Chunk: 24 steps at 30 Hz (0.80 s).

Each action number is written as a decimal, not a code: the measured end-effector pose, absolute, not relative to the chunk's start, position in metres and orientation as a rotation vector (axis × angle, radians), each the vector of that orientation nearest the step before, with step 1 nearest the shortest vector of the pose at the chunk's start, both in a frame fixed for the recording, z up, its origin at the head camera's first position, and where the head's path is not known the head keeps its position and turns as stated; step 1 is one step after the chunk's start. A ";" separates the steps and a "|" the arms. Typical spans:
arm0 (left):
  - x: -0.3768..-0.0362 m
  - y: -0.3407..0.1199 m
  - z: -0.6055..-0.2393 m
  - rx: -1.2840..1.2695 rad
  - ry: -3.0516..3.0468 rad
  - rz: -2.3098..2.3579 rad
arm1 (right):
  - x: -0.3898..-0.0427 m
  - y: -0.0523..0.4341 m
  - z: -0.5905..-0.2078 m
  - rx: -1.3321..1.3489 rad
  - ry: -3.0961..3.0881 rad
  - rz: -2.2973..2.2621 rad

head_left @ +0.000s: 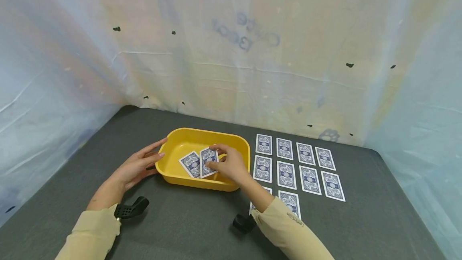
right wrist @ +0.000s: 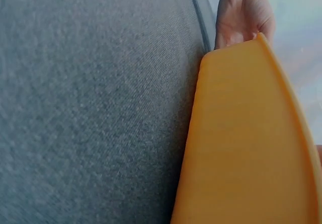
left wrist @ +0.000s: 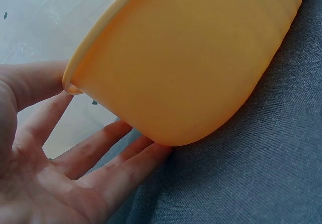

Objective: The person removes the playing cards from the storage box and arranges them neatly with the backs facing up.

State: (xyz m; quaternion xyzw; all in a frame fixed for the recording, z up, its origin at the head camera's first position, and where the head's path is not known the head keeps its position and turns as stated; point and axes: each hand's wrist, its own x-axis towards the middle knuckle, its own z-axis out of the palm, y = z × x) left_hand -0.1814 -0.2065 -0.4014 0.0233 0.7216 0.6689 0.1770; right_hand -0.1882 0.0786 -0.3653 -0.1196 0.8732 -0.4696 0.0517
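Note:
A yellow plastic tray [head_left: 202,182] stands on the dark cloth-covered table. Inside it one patterned blue-and-white playing card [head_left: 190,163] lies back up. My right hand [head_left: 231,164] is over the tray and pinches another playing card [head_left: 208,159], which overlaps the first one's edge. At the tray's left end my left hand [head_left: 138,163] touches the rim and outer wall with its fingers fairly straight. In the left wrist view, the fingertips of the left hand [left wrist: 65,168] rest against the tray wall [left wrist: 176,68]. The right wrist view hides the held card behind the tray wall [right wrist: 246,133].
Right of the tray, several playing cards [head_left: 286,175] lie back up in rows on the table [head_left: 173,224]; the right forearm covers part of the nearest row. A pale plastic curtain [head_left: 252,71] rises behind the table and along its sides.

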 end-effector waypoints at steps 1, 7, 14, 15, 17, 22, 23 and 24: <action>-0.181 -0.207 -0.402 0.067 2.043 1.892 | -0.187 0.080 -0.365 -0.358 2.637 -1.467; -0.182 -0.207 -0.403 0.066 2.048 1.890 | -0.182 0.087 -0.362 -0.314 2.557 -1.630; -0.182 -0.206 -0.403 0.046 2.055 1.885 | -0.175 0.097 -0.361 -0.276 2.454 -1.767; -0.182 -0.206 -0.403 0.043 2.053 1.887 | -0.174 0.098 -0.361 -0.276 2.438 -1.790; -0.182 -0.206 -0.402 0.037 2.049 1.887 | -0.173 0.101 -0.362 -0.273 2.413 -1.827; -0.182 -0.205 -0.401 0.036 2.050 1.887 | -0.168 0.107 -0.362 -0.265 2.391 -1.870; -0.182 -0.205 -0.401 0.035 2.055 1.887 | -0.167 0.109 -0.362 -0.262 2.386 -1.880; -0.182 -0.205 -0.401 0.035 2.058 1.886 | -0.166 0.110 -0.362 -0.265 2.384 -1.889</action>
